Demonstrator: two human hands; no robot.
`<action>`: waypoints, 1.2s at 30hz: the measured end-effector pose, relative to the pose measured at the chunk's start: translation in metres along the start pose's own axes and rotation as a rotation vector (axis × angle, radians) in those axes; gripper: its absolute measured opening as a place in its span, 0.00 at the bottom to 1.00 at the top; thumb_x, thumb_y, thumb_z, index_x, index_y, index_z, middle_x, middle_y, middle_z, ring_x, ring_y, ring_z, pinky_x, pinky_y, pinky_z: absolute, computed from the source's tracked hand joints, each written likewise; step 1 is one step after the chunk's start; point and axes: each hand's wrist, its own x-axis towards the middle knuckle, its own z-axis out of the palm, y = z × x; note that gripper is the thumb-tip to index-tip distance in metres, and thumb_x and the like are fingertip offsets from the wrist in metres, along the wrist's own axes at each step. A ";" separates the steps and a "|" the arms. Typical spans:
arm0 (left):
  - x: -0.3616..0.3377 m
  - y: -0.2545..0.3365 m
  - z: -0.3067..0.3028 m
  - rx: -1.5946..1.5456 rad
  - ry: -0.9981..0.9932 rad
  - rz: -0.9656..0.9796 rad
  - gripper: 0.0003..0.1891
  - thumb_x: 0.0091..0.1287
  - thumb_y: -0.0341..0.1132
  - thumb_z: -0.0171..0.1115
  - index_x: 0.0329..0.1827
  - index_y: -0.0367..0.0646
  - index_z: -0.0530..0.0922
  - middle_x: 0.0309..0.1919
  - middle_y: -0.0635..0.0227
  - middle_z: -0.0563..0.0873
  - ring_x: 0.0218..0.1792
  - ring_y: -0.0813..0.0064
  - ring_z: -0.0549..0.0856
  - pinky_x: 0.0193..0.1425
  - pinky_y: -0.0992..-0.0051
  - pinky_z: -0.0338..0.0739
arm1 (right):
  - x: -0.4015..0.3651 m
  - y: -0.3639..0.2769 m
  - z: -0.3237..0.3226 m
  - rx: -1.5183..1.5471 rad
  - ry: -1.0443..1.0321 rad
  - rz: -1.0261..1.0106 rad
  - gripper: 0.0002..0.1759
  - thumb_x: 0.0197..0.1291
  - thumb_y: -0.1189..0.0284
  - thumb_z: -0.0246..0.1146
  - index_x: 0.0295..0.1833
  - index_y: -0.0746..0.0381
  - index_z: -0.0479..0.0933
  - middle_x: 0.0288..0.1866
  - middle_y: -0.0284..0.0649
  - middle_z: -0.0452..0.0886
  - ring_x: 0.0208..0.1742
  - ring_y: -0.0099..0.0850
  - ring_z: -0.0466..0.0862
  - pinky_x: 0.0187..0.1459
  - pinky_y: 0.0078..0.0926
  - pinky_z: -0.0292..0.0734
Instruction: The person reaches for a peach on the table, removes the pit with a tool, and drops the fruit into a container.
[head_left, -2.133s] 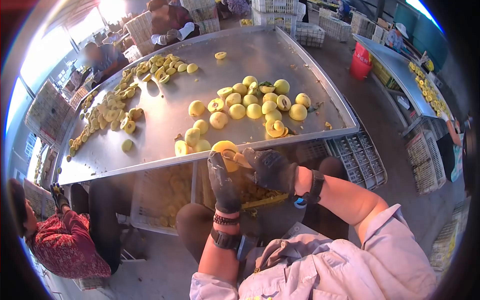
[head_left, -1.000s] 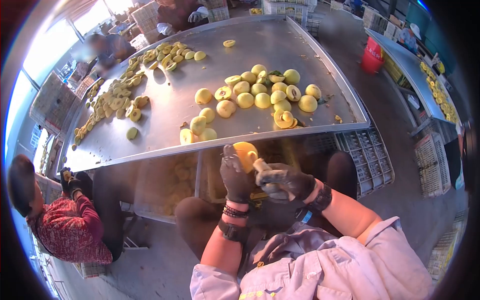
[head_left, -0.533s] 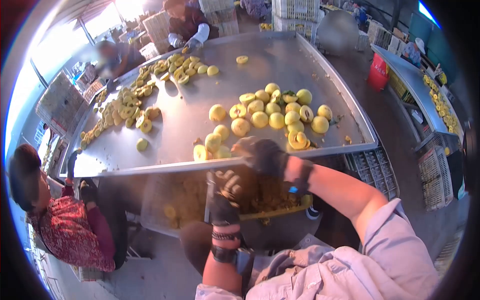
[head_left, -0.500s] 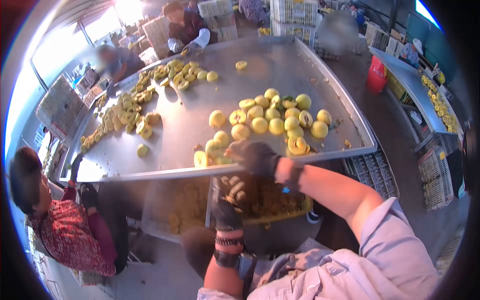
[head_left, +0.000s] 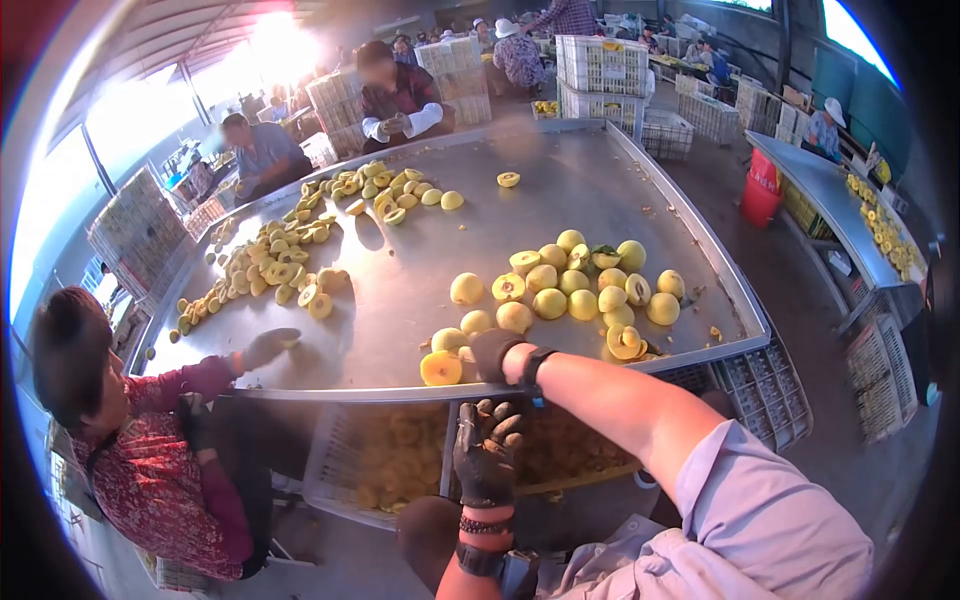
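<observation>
Left hand (head_left: 488, 440), right hand (head_left: 492, 355): grips unclear | cut fruit (head_left: 441, 368) beside right | crate (head_left: 345, 503) under table (head_left: 590, 180)

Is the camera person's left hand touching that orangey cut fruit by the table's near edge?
Apart. In the head view, the left hand is below the table's near rim, and the rim shows between it and the cut fruit.

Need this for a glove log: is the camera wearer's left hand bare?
No, the left hand wears a dark glove.

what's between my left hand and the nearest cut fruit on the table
In the head view, the table's near rim lies between your left hand and that cut fruit.
</observation>
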 end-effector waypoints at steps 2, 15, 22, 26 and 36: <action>0.001 0.001 -0.004 0.000 0.006 0.022 0.20 0.72 0.51 0.52 0.50 0.42 0.75 0.44 0.59 0.84 0.39 0.69 0.85 0.35 0.77 0.79 | -0.009 0.026 -0.003 -0.052 0.087 -0.113 0.21 0.53 0.66 0.62 0.53 0.61 0.77 0.45 0.51 0.82 0.46 0.44 0.83 0.47 0.38 0.77; -0.007 -0.038 0.046 0.080 -0.230 0.086 0.23 0.64 0.37 0.63 0.59 0.36 0.70 0.52 0.59 0.79 0.51 0.66 0.80 0.56 0.68 0.76 | -0.170 0.011 0.003 1.154 0.435 -0.266 0.13 0.61 0.72 0.62 0.51 0.64 0.74 0.40 0.32 0.78 0.39 0.25 0.77 0.41 0.25 0.73; -0.014 -0.054 0.051 1.343 -0.217 0.994 0.28 0.60 0.29 0.66 0.64 0.33 0.67 0.52 0.58 0.79 0.51 0.66 0.80 0.56 0.71 0.76 | -0.223 0.032 0.013 0.322 0.911 -0.139 0.15 0.58 0.70 0.62 0.49 0.62 0.72 0.39 0.51 0.80 0.40 0.51 0.81 0.39 0.40 0.76; -0.003 -0.068 0.048 1.208 -0.297 0.842 0.21 0.68 0.30 0.56 0.63 0.33 0.67 0.54 0.57 0.78 0.53 0.66 0.79 0.58 0.70 0.75 | -0.245 0.021 0.023 0.246 0.810 -0.073 0.15 0.58 0.66 0.62 0.48 0.63 0.72 0.33 0.51 0.81 0.35 0.50 0.82 0.35 0.42 0.77; 0.010 -0.088 0.048 1.222 -0.244 0.960 0.17 0.77 0.37 0.39 0.57 0.34 0.70 0.54 0.57 0.74 0.54 0.68 0.75 0.60 0.70 0.69 | -0.236 0.023 0.036 0.412 0.573 0.039 0.17 0.54 0.70 0.61 0.48 0.66 0.70 0.31 0.55 0.80 0.36 0.54 0.81 0.37 0.47 0.75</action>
